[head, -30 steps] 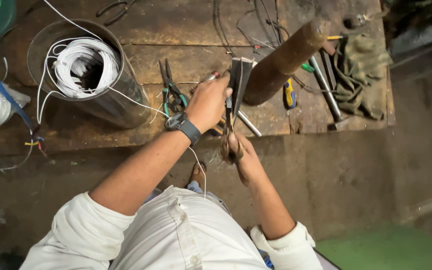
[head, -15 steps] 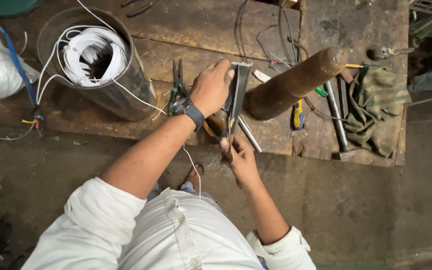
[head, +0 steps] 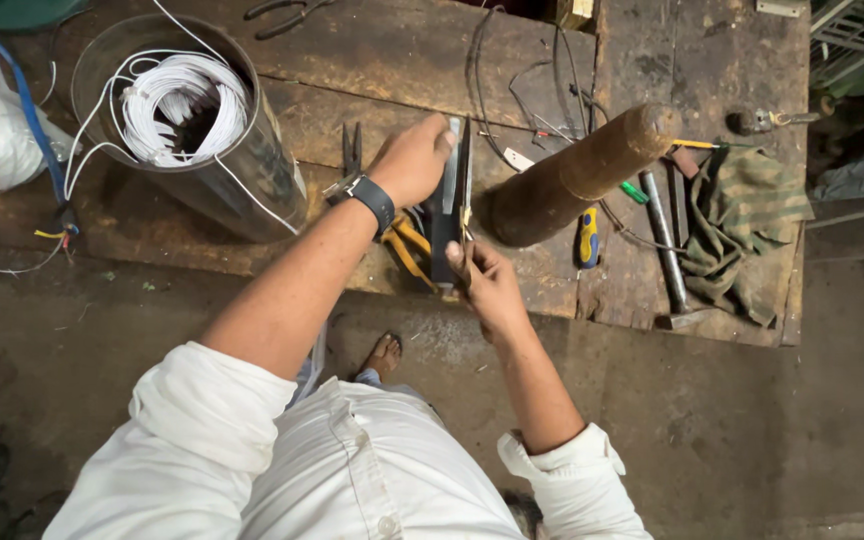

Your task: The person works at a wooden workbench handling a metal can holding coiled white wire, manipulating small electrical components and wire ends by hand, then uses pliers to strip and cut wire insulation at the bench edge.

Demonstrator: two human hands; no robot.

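My left hand [head: 414, 160] reaches forward over the wooden workbench [head: 372, 60], wrist bent, fingers clamped on the far end of a flat dark metal bar [head: 449, 205]. My right hand [head: 482, 280] sits nearer my body at the bench edge, fingers pinched on the bar's near end beside a thin yellowish strip; exact contact unclear. Bar stands on edge on the bench, long axis running away from me, between the yellow-handled pliers [head: 407, 245] and a rusty brown cylinder [head: 577, 175]
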